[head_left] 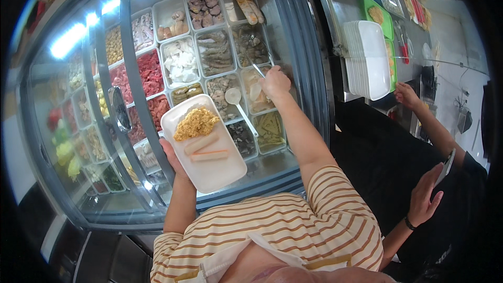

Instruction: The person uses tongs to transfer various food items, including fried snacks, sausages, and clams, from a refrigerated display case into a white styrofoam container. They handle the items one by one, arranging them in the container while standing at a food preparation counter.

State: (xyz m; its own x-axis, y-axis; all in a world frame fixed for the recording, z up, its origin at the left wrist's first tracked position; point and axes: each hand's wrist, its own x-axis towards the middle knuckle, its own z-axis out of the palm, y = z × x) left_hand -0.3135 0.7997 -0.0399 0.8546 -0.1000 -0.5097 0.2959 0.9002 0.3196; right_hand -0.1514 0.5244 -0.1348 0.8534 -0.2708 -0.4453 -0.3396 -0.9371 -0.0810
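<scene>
A white rectangular plate (225, 170) rests in my left hand (174, 158), with my fingers under its left edge. On it lie a mound of yellow crumbly food (198, 123), a pale tan stick (202, 142) and a crab stick (209, 155). Over the right side of the open chilled case, my right hand (275, 83) grips metal tongs (258, 68). Their two arms stand apart above a tub of dark grey food (249, 44) and a tub of pale slices (260, 94). A white slotted spoon (242, 109) lies across the tubs between the plate and my right hand.
The case holds several tubs, among them shrimp (215, 52), white pieces (179, 60) and red meat (150, 73). A sliding glass door frame (136, 73) stands at left. Stacked white trays (373, 63) sit on the right counter. Beside me a co-worker's hand (424, 194) holds a phone (446, 166).
</scene>
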